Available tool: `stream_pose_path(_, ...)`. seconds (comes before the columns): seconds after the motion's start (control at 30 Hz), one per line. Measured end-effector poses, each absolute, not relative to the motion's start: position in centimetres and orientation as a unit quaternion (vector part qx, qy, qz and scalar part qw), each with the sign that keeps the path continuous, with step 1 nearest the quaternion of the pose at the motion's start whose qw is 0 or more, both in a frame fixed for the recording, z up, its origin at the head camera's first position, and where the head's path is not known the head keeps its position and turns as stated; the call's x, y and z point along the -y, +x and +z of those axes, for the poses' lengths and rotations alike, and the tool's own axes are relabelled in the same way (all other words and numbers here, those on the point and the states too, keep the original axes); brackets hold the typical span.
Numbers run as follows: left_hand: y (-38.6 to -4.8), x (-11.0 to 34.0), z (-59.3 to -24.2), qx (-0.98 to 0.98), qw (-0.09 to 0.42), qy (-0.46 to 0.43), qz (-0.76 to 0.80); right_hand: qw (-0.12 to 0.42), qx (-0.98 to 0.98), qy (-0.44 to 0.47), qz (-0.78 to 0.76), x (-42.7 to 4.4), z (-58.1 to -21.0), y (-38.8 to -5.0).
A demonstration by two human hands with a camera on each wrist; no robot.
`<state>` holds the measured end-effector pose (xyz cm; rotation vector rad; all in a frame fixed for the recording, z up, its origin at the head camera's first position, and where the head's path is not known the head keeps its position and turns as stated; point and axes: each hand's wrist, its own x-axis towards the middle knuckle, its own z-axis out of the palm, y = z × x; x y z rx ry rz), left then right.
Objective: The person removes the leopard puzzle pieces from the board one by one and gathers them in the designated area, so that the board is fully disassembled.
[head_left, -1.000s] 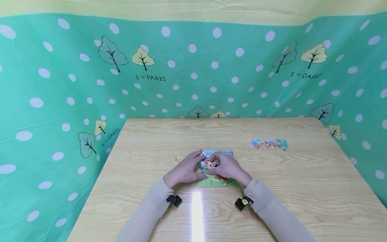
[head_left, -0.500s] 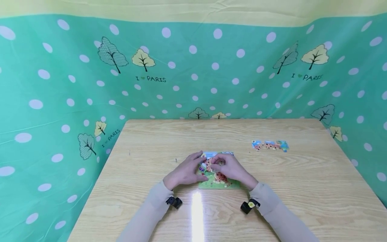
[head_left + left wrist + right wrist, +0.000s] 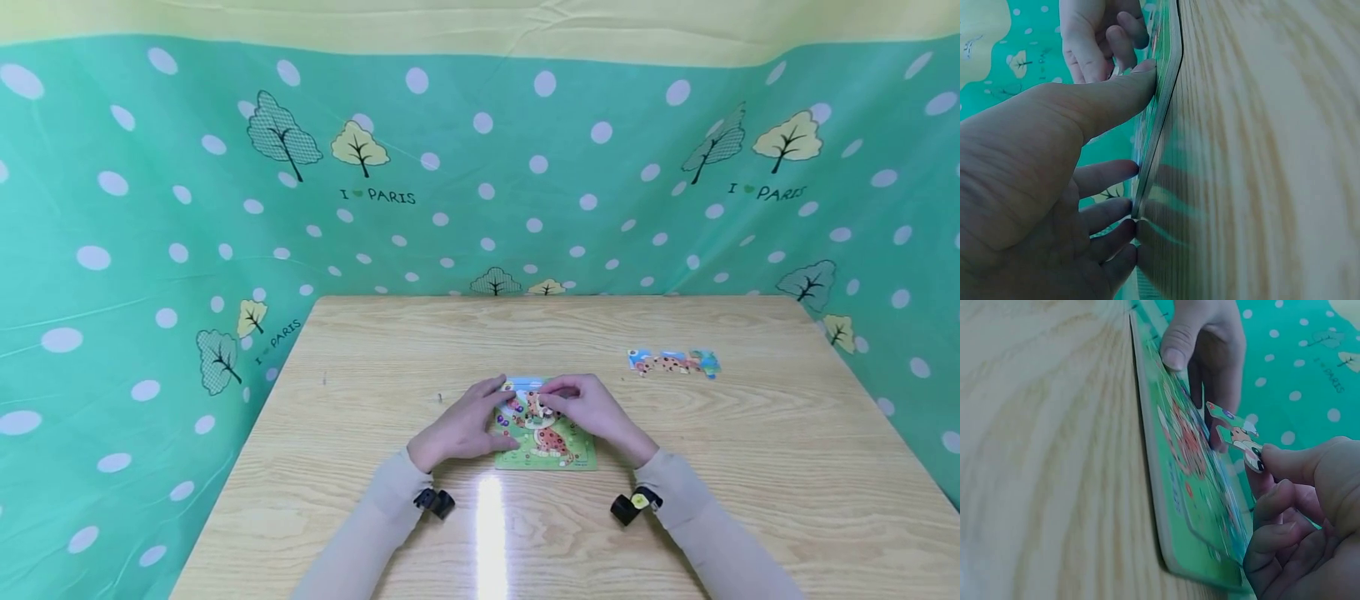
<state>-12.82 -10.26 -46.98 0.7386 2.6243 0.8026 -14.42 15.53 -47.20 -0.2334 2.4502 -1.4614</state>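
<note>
A puzzle board (image 3: 517, 460) with a spotted cartoon animal on a green ground lies flat on the table. My right hand (image 3: 596, 410) pinches a puzzle piece (image 3: 1239, 436) between thumb and index finger, its other fingers curled in. The right wrist view shows this piece raised off the board and tilted, with part of a face printed on it. My left hand (image 3: 459, 423) rests at the board's left side, thumb on its surface and the spread fingers touching its edge. Part of the board's upper right is hidden by the right hand.
Several puzzle pieces (image 3: 673, 363) lie in a row at the back right of the wooden table (image 3: 750, 467). A small dark bit (image 3: 440, 397) lies left of the board. Behind the table hangs a green dotted cloth (image 3: 637, 192).
My right hand has drawn back to the right with the puzzle piece, uncovering more of the animal picture. The left hand has stayed at the board's left side.
</note>
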Motion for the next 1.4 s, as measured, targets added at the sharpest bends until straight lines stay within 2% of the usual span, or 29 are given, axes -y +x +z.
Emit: stream_pose_path(1.4,-12.6,10.0,-47.0,-0.915,0.15,0.252,0.277,0.094,-0.886,-0.037,-0.453,-23.0,-47.3,-14.9)
